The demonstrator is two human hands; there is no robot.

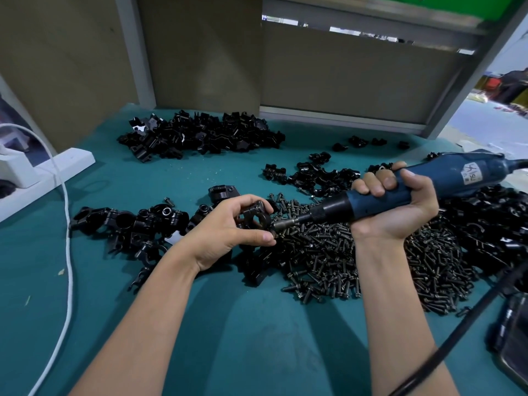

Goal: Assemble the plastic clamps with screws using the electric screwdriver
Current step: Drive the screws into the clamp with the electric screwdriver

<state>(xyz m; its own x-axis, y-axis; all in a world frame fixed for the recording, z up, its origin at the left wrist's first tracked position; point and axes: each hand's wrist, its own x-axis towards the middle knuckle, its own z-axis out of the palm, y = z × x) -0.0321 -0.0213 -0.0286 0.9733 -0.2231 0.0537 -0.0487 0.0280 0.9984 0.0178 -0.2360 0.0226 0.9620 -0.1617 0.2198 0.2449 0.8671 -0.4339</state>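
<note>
1. The right hand [400,207] is gripping the screwdriver [445,178] around its blue barrel, above the screws [328,261] heaped on the bench [257,338].
2. The screwdriver is lying nearly level, its long axis running right to left and its bit pointing left, slightly downward, into the clamp [257,214].
3. The left hand [225,227] is pinching that clamp between thumb and fingers, just above the screws.

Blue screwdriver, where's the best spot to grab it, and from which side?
The blue screwdriver is best grabbed round its thick barrel, just behind the black nose, from underneath, as the right hand does. It lies almost level, bit pointing left at the clamp the left hand pinches, and its cord leaves the back, so the middle probably balances best.
</note>
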